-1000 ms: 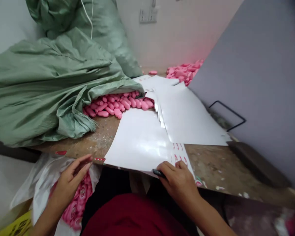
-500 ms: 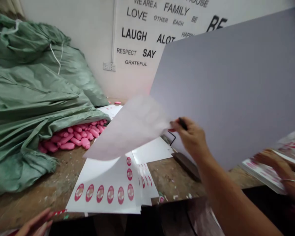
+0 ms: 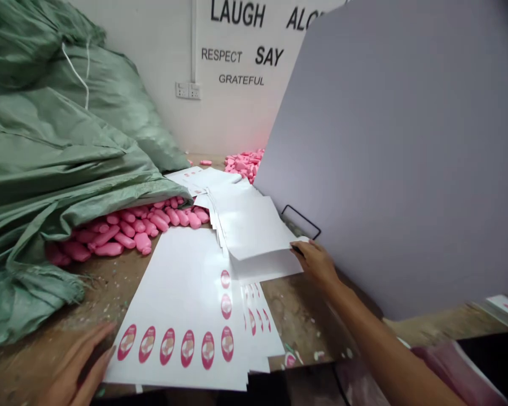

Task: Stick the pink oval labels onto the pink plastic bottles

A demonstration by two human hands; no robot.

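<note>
Sheet (image 3: pixel 254 228) lowered | right hand (image 3: pixel 318 264) gripping near-right corner | long axis forward-left

Workshop: bulging green sacks (image 3: pixel 55 155), heaped pink pieces (image 3: pixel 127 231), printed sheets (image 3: pixel 182 293).

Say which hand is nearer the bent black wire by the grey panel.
Right. The right hand is just below the bent black wire in view; the left hand is far off, at lower left, by the printed sheet's near left corner.

Black object (image 3: pixel 297 248) mostly hidden by fingers (image 3: pixel 310 253)
</note>
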